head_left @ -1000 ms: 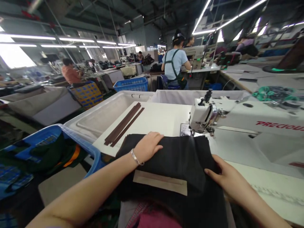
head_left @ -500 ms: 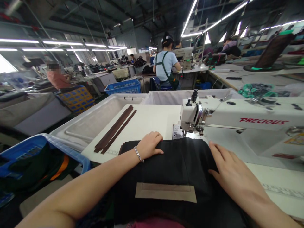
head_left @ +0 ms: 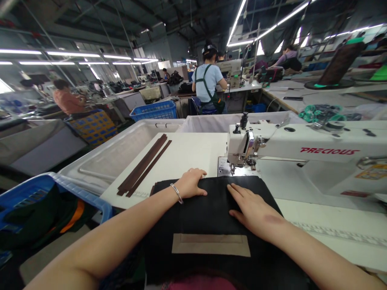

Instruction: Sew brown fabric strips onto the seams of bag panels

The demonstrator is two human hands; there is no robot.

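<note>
1. Clock set on the middle of the black panel, twelve pointing away from the wearer. Far out at nine o'clock, a blue basket [head_left: 105,209] holds dark green cloth [head_left: 33,213] with an orange band [head_left: 74,217].
2. At ten, brown strips [head_left: 142,164] lie on the white desk [head_left: 193,149], running from seven o'clock to one, neither hand on them.
3. Here's the left hand [head_left: 192,183] at eleven, silver bangle [head_left: 177,193] at the wrist: fingers laid over the panel near its far edge, thumb spread away, nothing pinched.
4. And the black panel [head_left: 217,217] itself, right in front of the wearer, under both hands! Its far edge runs from nine to three; the near end drops out of sight, so its long axis can't be told. A tan patch [head_left: 211,245] sits at six, lengthwise nine to three.
5. The key spot, one o'clock: the presser foot [head_left: 232,169] over the metal plate [head_left: 224,166]. The far edge lies just beside that plate; whether any of it is under the foot can't be made out.
6. Right hand [head_left: 252,205] at two, flat and relaxed, fingers released, tips on the panel. It's the nearer hand: the foot is at twelve from its fingertips, about three from the left's.
7. Farther out at two, the white sewing machine [head_left: 302,141] stretches toward three.
</note>
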